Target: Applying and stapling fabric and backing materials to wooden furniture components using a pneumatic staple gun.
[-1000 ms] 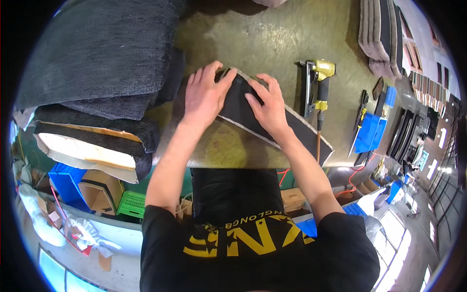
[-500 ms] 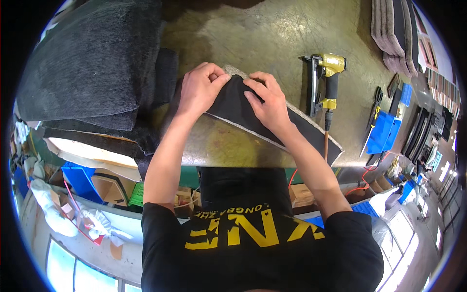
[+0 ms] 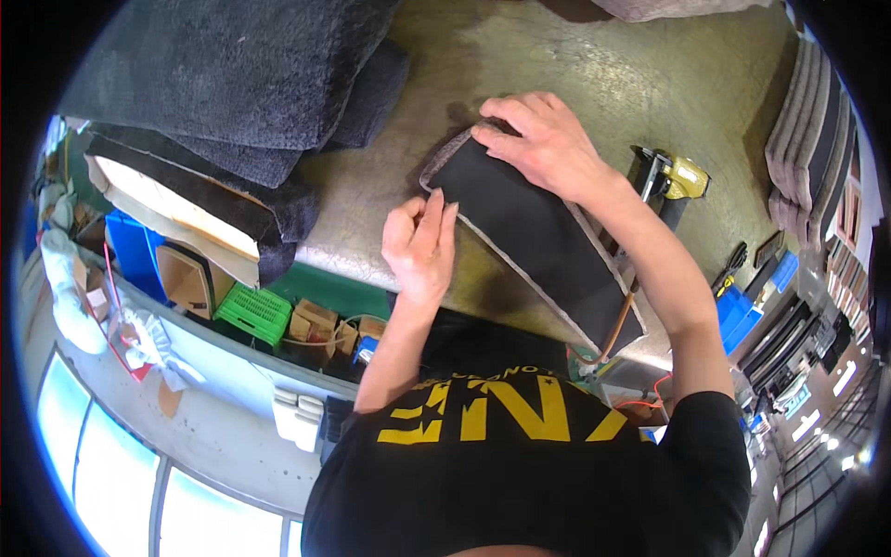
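A long dark panel wrapped in black fabric with a grey carpet edge lies on the worn workbench. My right hand presses flat on the panel's far rounded end, fingers spread over the folded edge. My left hand is at the panel's near left edge, fingers together, pinching the grey carpet border at the corner.
Stacked dark grey carpet pieces and a foam-backed board fill the bench's left. A yellow staple gun with an orange hose lies right of the panel. Blue and green crates and boxes sit below the bench edge. More panels stand far right.
My left hand has come off the panel's top and dropped to its near left edge. The view has shifted, with the panel now lying further to the right.
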Available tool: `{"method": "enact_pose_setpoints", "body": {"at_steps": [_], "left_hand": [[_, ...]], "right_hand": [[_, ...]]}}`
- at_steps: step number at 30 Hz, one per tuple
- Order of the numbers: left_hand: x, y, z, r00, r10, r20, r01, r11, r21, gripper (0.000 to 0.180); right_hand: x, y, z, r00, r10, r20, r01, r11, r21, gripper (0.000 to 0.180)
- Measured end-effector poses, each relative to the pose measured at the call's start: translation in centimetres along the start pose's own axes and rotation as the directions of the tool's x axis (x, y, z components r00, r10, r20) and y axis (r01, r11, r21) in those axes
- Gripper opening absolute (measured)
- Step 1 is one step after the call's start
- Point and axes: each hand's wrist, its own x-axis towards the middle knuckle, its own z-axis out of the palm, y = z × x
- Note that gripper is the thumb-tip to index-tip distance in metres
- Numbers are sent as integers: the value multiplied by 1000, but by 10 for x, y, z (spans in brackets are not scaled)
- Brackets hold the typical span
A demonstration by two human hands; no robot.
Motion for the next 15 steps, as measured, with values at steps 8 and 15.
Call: {"method": "enact_pose_setpoints", "body": {"at_steps": [8, 15], "left_hand": [[2, 16, 19, 990, -112, -83, 115, 993, 37, 32], [11, 13, 19, 989, -131, -67, 131, 991, -3, 22]], "right_hand": [[0, 7, 1, 1000, -19, 7, 18, 996, 84, 30], [2, 8, -2, 997, -38, -64, 48, 984, 169, 18]]}}
